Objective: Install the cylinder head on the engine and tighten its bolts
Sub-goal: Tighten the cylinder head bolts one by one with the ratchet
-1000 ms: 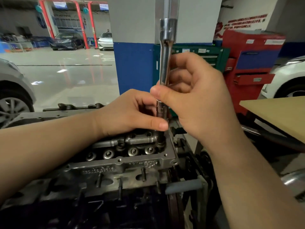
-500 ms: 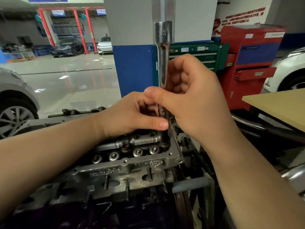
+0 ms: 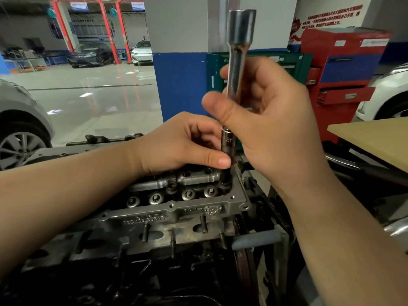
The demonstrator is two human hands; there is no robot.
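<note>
The grey cylinder head sits on the dark engine block, several studs sticking out of its near face. A chrome extension bar stands upright with a dark socket at its foot, set into the head's right rear corner. My right hand grips the bar's middle between thumb and curled fingers. My left hand rests on the head and pinches the socket with thumb and fingers. The bolt under the socket is hidden.
A tan tabletop juts in at the right. Behind stand a red tool cabinet, a green tool chest and a blue and grey pillar. A grey car's wheel is at the left, a white car at the right.
The view has shifted slightly, and the bar's wide top end now shows free, nothing plugged into it. Both hands keep their hold on bar and socket.
</note>
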